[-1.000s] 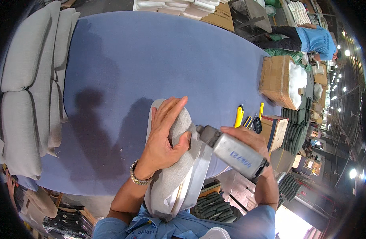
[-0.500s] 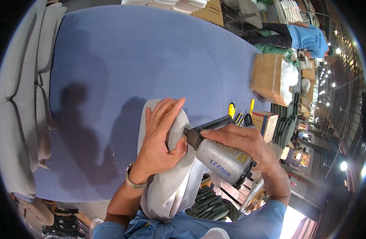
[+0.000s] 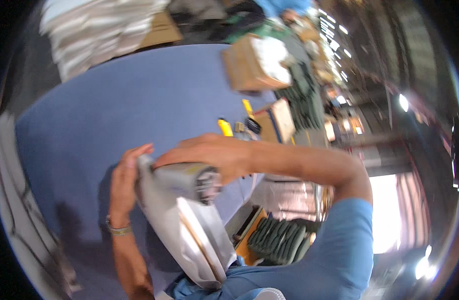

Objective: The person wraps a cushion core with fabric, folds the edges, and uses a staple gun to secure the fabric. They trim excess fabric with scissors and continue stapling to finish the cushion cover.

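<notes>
My right hand point(image 3: 209, 156) grips a grey cylindrical power tool point(image 3: 187, 181) and holds it against the upper end of a long grey upholstered piece point(image 3: 182, 230) that rests at the near edge of the blue table point(image 3: 119, 110). My left hand point(image 3: 125, 182) presses flat on the left side of that piece, fingers pointing up, a bracelet on the wrist. The tool's working end is hidden under my right hand.
A yellow-handled tool point(image 3: 224, 126), a second one point(image 3: 248, 108) and a dark object lie near the table's right edge beside a small cardboard box point(image 3: 279, 120). A larger carton with white filling point(image 3: 257, 62) stands behind. Stacked grey cushions point(image 3: 94, 32) at the back left; dark green pieces point(image 3: 277, 240) below the table.
The view swung to the right. My right hand turned the tool, which now lies across the top of the grey piece. My left hand slid to its left side.
</notes>
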`<state>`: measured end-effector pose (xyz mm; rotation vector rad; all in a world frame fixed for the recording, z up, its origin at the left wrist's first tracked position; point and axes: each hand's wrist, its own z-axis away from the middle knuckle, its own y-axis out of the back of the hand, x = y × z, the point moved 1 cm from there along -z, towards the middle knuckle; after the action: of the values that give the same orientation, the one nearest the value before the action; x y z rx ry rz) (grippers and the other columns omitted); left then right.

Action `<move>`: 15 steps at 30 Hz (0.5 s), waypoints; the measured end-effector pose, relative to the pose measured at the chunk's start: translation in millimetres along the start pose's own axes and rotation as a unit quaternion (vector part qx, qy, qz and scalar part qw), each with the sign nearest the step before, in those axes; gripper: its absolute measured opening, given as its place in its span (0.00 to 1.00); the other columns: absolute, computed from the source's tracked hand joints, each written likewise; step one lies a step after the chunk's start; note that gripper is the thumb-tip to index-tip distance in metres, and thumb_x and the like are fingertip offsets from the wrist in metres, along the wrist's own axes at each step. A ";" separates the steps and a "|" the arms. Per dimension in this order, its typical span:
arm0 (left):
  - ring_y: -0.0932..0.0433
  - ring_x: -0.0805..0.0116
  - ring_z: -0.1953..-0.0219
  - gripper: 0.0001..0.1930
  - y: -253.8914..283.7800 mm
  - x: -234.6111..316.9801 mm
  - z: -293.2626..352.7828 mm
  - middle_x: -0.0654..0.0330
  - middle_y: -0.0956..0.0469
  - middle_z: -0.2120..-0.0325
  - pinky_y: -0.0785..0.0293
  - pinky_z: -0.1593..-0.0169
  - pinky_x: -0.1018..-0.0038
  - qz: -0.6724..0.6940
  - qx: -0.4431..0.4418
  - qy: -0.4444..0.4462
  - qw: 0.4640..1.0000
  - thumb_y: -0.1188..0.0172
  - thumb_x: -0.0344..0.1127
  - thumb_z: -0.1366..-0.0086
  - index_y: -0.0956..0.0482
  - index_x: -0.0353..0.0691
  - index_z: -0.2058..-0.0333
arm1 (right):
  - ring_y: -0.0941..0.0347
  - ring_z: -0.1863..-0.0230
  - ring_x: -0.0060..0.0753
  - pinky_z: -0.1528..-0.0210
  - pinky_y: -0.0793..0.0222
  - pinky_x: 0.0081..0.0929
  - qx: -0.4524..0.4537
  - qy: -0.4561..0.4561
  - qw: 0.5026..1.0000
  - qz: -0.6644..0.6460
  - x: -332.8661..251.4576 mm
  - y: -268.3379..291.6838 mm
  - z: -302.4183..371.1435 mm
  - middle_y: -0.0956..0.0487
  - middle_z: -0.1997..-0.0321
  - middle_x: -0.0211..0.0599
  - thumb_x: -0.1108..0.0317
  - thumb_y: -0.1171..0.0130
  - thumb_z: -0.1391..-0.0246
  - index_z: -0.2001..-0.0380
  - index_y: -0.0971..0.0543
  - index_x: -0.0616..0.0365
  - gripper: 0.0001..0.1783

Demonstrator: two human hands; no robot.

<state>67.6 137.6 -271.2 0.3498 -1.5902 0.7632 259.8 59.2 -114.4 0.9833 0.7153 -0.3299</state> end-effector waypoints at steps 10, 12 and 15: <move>0.35 0.74 0.82 0.34 2.2 -32.1 -24.3 0.62 0.31 0.88 0.41 0.75 0.71 -0.064 0.082 -0.030 0.994 0.59 0.49 0.21 0.26 0.33 0.84 | 0.20 0.56 0.56 0.56 0.23 0.51 0.022 -0.068 0.997 0.041 -30.6 -17.0 -9.3 0.20 0.58 0.42 0.62 0.24 0.65 0.37 0.31 0.43 0.47; 0.36 0.73 0.83 0.33 5.4 -28.1 -21.4 0.62 0.32 0.89 0.41 0.74 0.70 -0.005 0.078 0.008 0.997 0.60 0.48 0.21 0.27 0.33 0.84 | 0.20 0.58 0.56 0.58 0.23 0.50 0.017 -0.067 0.997 0.044 -30.1 -16.5 -16.2 0.22 0.60 0.41 0.61 0.24 0.65 0.36 0.32 0.42 0.47; 0.36 0.72 0.83 0.33 6.4 -22.7 -19.6 0.61 0.32 0.89 0.41 0.74 0.68 0.027 0.060 0.026 0.997 0.60 0.48 0.22 0.27 0.33 0.84 | 0.19 0.56 0.57 0.57 0.23 0.51 0.001 -0.104 0.994 0.034 -35.5 -17.1 -21.2 0.20 0.59 0.42 0.63 0.25 0.64 0.38 0.31 0.42 0.46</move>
<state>82.6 150.4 -294.6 0.3719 -1.5133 0.9058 216.0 65.9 -108.7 0.9568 0.4903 -0.3677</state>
